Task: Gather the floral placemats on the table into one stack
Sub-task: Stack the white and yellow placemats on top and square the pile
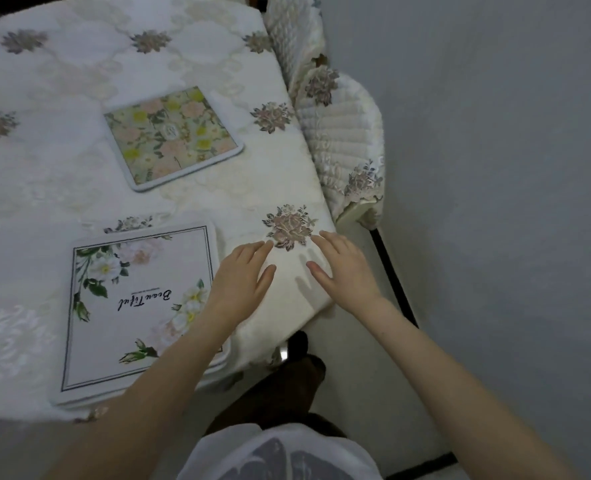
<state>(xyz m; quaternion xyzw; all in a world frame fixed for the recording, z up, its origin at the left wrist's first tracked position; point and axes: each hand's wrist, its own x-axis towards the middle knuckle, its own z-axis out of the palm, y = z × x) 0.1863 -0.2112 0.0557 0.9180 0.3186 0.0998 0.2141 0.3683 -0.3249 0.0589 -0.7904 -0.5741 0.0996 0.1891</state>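
Note:
A white placemat (127,306) with white flowers and the word "Beautiful" lies at the table's near edge; layered edges under it show more mats beneath. Farther back sits a second placemat (171,136), green with pink and yellow flowers, lying alone at an angle. My left hand (240,282) hovers open just right of the white mat, its forearm crossing the mat's near right corner. My right hand (344,268) is open over the table's right corner, fingers spread, holding nothing.
The table (62,84) wears a cream embroidered cloth with flower motifs. A chair (339,133) with a quilted cover stands against the table's right side. Pale floor (494,168) lies to the right. My dark trouser leg (287,386) is below the table edge.

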